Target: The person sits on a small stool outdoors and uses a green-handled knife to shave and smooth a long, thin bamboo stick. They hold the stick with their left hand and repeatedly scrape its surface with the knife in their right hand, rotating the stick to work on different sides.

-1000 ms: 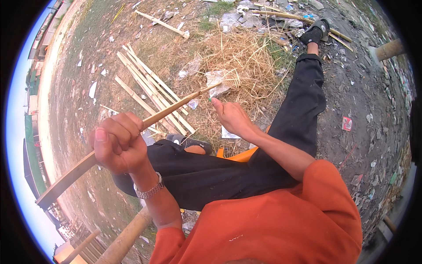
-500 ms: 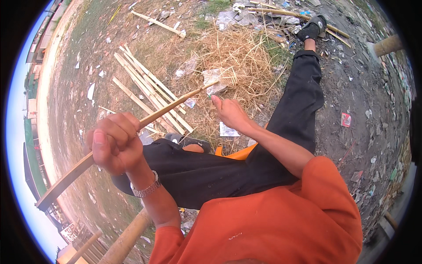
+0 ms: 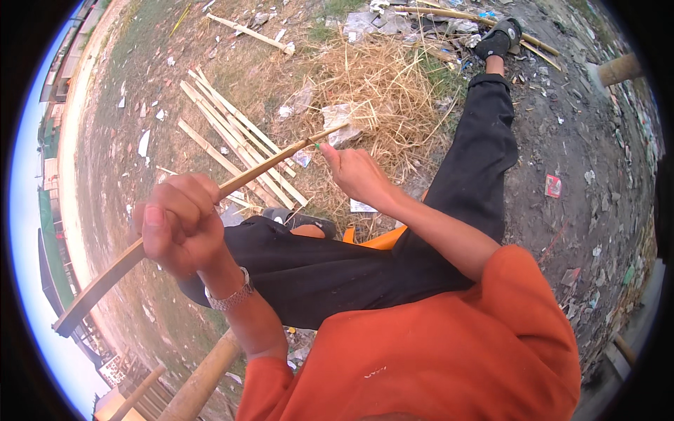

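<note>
My left hand (image 3: 179, 223) is wrapped round a long bamboo strip (image 3: 256, 170). The strip slants up to the right, its thin far end over the straw and its wide end out at the left. Close under the strip's thin part is my right hand (image 3: 358, 175), fingers curled and thumb pointing at the strip. A small green bit (image 3: 317, 145) shows at the thumb tip; what the curled fingers hold is hidden. Several split bamboo strips (image 3: 242, 137) lie on the ground beyond my left hand.
Dry straw (image 3: 382, 91) is heaped ahead, with paper scraps around it. An orange thing (image 3: 382, 241) shows partly under my leg. A bamboo pole (image 3: 200, 382) runs at lower left, another pole (image 3: 620, 70) at the right. A single bamboo piece (image 3: 251, 35) lies farther off.
My right hand has moved left, nearer to the middle of the bamboo strip. My left hand and the strip have shifted slightly left.
</note>
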A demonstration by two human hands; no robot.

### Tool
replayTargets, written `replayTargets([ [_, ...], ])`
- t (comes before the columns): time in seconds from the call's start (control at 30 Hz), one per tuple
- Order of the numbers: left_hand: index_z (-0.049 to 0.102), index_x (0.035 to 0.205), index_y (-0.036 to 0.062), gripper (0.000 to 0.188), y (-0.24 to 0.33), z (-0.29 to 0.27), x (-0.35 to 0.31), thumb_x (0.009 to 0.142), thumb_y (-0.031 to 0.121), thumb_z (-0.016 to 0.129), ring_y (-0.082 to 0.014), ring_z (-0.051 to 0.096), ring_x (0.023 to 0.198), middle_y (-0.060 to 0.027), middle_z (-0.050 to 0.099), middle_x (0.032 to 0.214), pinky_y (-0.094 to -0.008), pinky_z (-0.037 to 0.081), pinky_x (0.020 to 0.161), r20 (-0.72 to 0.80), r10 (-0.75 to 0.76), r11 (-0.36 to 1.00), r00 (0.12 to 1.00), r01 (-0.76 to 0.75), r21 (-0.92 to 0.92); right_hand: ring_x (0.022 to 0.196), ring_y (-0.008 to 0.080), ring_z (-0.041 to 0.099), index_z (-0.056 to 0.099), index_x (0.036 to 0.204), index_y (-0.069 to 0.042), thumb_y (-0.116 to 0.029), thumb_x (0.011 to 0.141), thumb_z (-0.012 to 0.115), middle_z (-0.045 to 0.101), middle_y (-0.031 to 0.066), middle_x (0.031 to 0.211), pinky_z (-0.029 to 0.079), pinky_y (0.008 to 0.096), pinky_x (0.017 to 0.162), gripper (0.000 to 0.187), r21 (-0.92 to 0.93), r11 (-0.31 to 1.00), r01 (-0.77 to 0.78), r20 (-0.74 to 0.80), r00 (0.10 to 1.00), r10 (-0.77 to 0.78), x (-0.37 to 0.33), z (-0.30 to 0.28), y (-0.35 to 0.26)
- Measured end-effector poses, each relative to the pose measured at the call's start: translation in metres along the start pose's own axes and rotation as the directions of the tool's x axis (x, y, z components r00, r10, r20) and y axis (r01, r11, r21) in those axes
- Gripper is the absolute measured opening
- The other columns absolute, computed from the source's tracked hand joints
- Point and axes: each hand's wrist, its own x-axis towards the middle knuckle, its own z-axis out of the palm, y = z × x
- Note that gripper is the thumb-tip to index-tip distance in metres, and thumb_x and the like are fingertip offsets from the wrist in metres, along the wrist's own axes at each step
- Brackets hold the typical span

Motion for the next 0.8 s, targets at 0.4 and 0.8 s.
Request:
replayTargets([
  [0.4, 0.023, 0.056, 0.0129, 0.037, -0.001, -0.021, 0.006, 0.09, 0.011, 0.038, -0.0091, 0.02, 0.039, 0.0011, 0.021, 0.046, -0.0279, 0.026, 0.04, -0.259, 0.011, 1.0, 0.966, -0.014, -0.012, 0.079, 0.0397, 0.063, 0.059, 0.091, 0.003, -0.042, 0.098, 0.028, 0.063, 0.0211, 0.077, 0.049, 0.0492, 0.07, 0.055, -0.348, 0.897, -0.273, -0.181, 0.958, 0.222, 0.041, 0.019, 0.161],
  [0.8, 0.032, 0.06, 0.0157, 0.04, -0.009, 0.004, 0.027, 0.089, 0.02, 0.058, -0.0088, 0.03, 0.043, 0.0026, 0.028, 0.05, -0.0272, 0.037, 0.052, -0.753, 0.119, 0.97, 0.647, 0.088, 0.228, 0.07, 0.0427, 0.059, 0.046, 0.104, 0.003, -0.032, 0.096, 0.037, 0.059, 0.0245, 0.07, 0.043, 0.0521, 0.066, 0.037, 0.015, 1.0, 0.013, 0.002, 1.0, -0.013, 0.018, 0.005, 0.012],
])
